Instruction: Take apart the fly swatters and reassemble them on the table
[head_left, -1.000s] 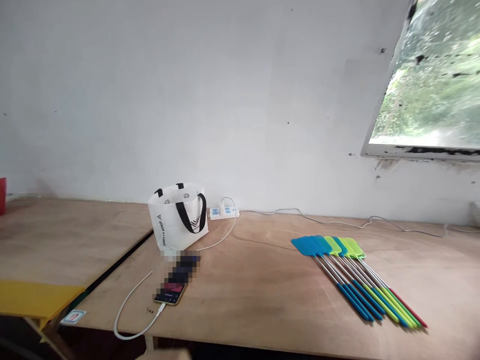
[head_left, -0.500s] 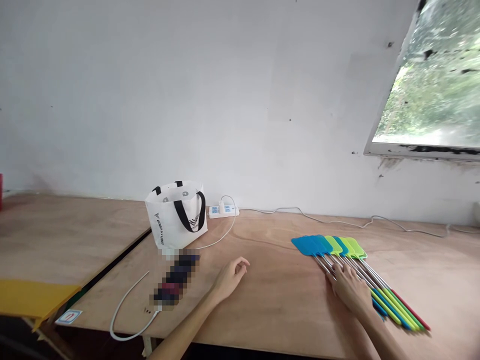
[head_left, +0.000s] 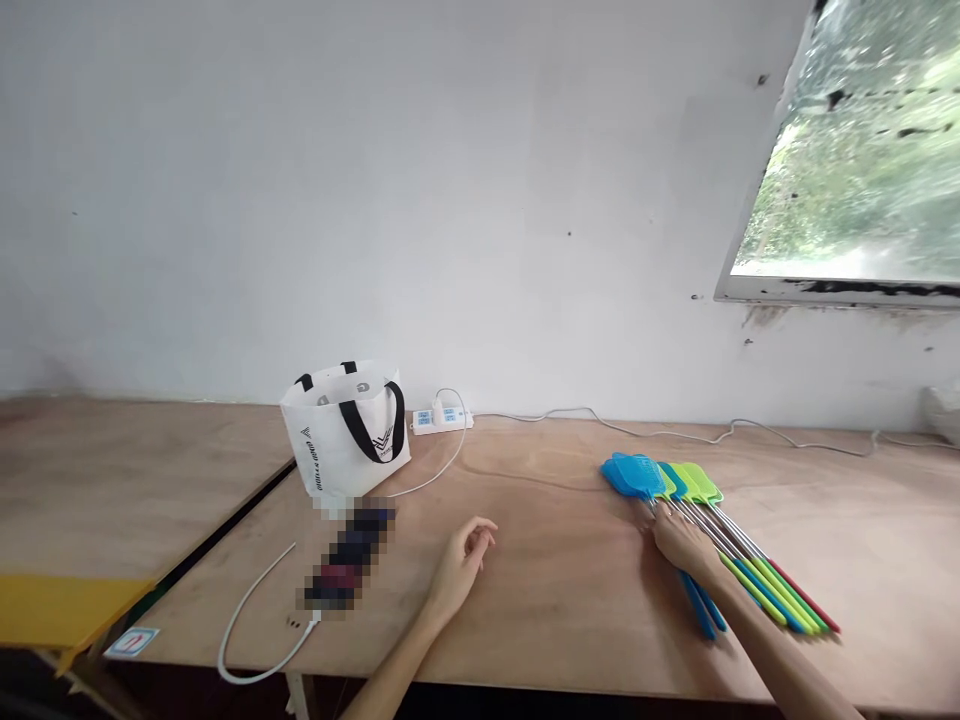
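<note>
Several fly swatters with blue and lime-green heads and thin metal shafts lie fanned together on the wooden table. My right hand (head_left: 686, 545) is closed round the shafts of the blue fly swatters (head_left: 637, 475) at the left of the bunch, and their blue handles stick out below it. Beside it the lime-green fly swatters (head_left: 699, 483) lie flat, their green, blue and red handles pointing toward the lower right. My left hand (head_left: 463, 565) rests on the table, apart from everything, its fingers loosely bent with a gap to the thumb and nothing in them.
A white bag (head_left: 341, 430) with black handles stands left of centre. In front of it lies a blurred-out phone-like object (head_left: 349, 560) with a white cable (head_left: 225, 640). A power strip (head_left: 442, 418) sits by the wall. Yellow material (head_left: 67, 610) covers the left table's edge.
My right hand has closed on the blue fly swatters and swung their handles left, away from the others; their heads now overlap more tightly. My left hand has hardly moved. The view has shifted slightly.
</note>
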